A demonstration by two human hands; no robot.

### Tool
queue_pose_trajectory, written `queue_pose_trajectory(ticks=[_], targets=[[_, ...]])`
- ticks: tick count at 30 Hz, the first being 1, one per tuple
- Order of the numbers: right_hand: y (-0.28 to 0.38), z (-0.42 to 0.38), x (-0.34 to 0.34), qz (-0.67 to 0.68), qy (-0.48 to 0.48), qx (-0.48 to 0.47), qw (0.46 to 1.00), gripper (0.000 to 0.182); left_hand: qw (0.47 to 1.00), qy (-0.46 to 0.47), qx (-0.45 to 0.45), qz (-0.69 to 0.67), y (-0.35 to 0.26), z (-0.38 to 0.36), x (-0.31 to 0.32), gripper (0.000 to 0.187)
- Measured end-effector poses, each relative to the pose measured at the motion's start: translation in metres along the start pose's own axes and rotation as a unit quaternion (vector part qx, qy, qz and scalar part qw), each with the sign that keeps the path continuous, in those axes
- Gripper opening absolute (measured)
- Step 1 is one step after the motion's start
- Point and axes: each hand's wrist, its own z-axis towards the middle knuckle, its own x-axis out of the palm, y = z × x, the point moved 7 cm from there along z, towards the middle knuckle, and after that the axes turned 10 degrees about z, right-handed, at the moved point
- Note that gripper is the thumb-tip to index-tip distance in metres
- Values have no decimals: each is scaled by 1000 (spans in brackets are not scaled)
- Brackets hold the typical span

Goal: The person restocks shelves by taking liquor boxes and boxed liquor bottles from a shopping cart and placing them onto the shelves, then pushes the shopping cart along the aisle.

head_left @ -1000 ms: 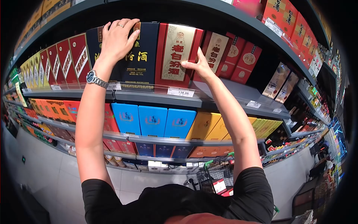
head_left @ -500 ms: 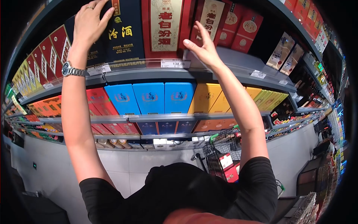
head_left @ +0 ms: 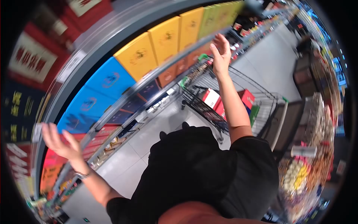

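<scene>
My left hand, a little blurred, has its fingers apart and holds nothing. It hangs in front of the shelf, near the blue boxes and the red ones below them. A metal watch is on that wrist. My right hand is raised over the near end of a wire shopping cart, fingers spread and slightly curved, with nothing in it. Yellow boxes stand on the shelf to its left. Red boxes lie inside the cart.
Dark boxes and red boxes fill the upper shelf at the left. A grey shelf edge curves across the view. Tiled floor lies below the shelves. Packaged goods are piled at the right, beside dark bins.
The view has turned right, toward the cart. My left hand has come away from the dark box on the upper shelf and is lower. My right hand has left the upper shelf and is over the cart.
</scene>
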Motion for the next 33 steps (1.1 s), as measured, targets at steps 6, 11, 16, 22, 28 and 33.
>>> queue_pose_trajectory(ticks=[6, 11, 16, 22, 28, 33], targets=[[-115, -143, -291, -305, -198, 266, 893, 37, 784, 511, -209, -283, -146, -293, 124, 53], [-131, -246, -350, -373, -121, 429, 814, 35, 680, 609, -72, -401, -282, -251, 112, 49], [-160, -263, -299, -419, 95, 400, 810, 50, 720, 575, 10, -387, -315, -207, 133, 49], [-205, -253, -258, -537, 304, 318, 720, 81, 753, 604, -2, -262, -320, -208, 133, 52], [-247, -260, -255, -586, 359, 368, 626, 123, 705, 653, -97, -259, -340, -233, 88, 49], [-246, -237, -233, -628, 366, 424, 540, 137, 675, 698, -144, -190, -330, -260, 66, 49]])
